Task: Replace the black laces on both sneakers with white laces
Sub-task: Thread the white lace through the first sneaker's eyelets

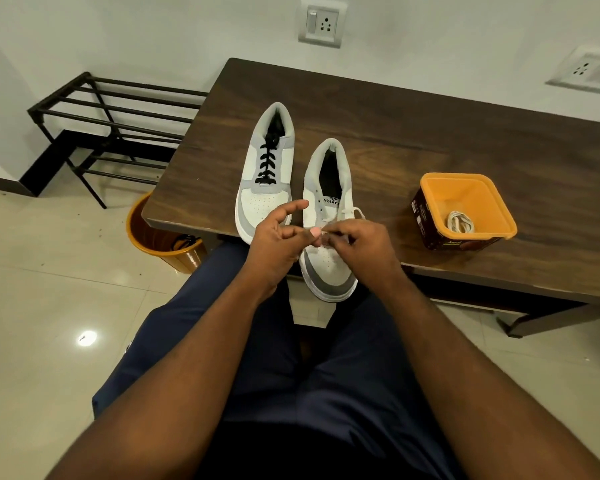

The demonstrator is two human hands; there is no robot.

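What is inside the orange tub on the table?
Inside the orange tub lies one coiled white lace on the bottom. The near wall hides part of the bottom, so anything there cannot be seen.

Home: shoe rack (111,129), tiled floor (42,306)

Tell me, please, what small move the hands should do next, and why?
Probably push the white lace tip through a bottom eyelet of the right sneaker. Both hands, left hand and right hand, pinch there, and its eyelets look empty.
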